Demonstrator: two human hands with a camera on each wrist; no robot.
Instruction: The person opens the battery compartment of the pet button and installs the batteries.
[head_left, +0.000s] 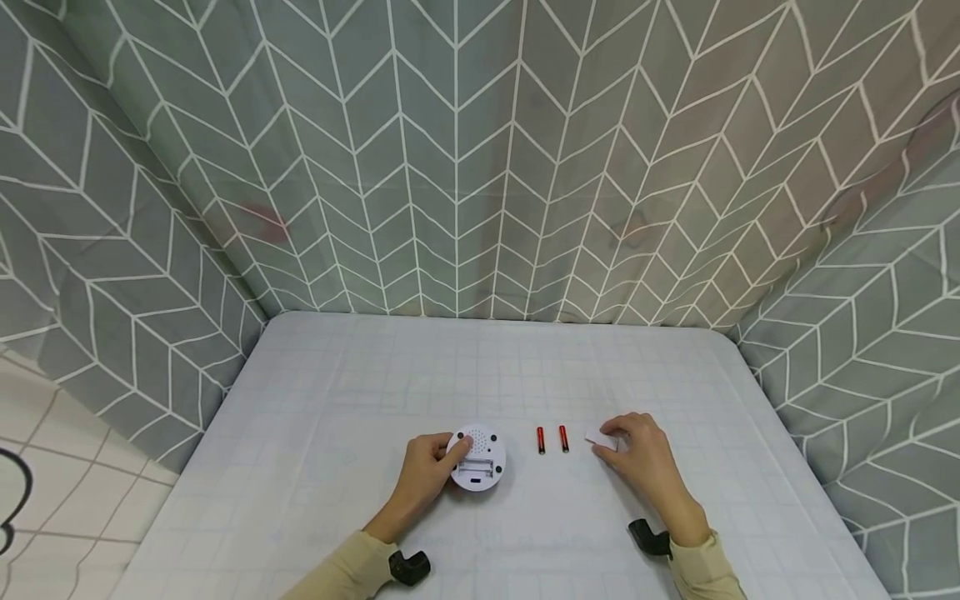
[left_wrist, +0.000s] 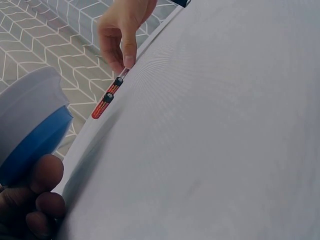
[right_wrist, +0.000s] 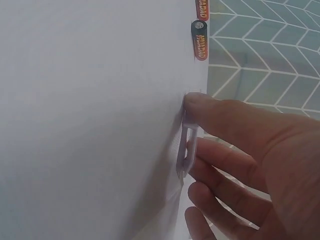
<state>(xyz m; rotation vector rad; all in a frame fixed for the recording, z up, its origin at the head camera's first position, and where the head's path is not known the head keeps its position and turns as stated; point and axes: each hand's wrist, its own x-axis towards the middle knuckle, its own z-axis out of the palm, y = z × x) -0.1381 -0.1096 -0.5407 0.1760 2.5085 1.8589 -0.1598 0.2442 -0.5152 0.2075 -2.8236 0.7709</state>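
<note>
My left hand (head_left: 423, 468) grips a round white device (head_left: 491, 450) by its left edge, thumb on top. The device's underside faces up, showing speaker holes, dark feet and an uncovered battery compartment with no batteries in it. In the left wrist view a blue part (left_wrist: 42, 142) shows on the device's other side. To the right, my right hand (head_left: 647, 458) pinches a small white battery cover (head_left: 599, 438) between thumb and fingers, close over the table. The cover's clip side shows in the right wrist view. Between the hands lie two red-and-black batteries, one (head_left: 541, 440) left of the other (head_left: 564, 438).
A white cloth with a faint grid covers the table (head_left: 360, 375). Grey curtains (head_left: 480, 167) with a white herringbone pattern hang behind the table and at both sides. Black wrist mounts (head_left: 409, 568) sit at both sleeves. Tiled floor (head_left: 67, 475) shows at the lower left.
</note>
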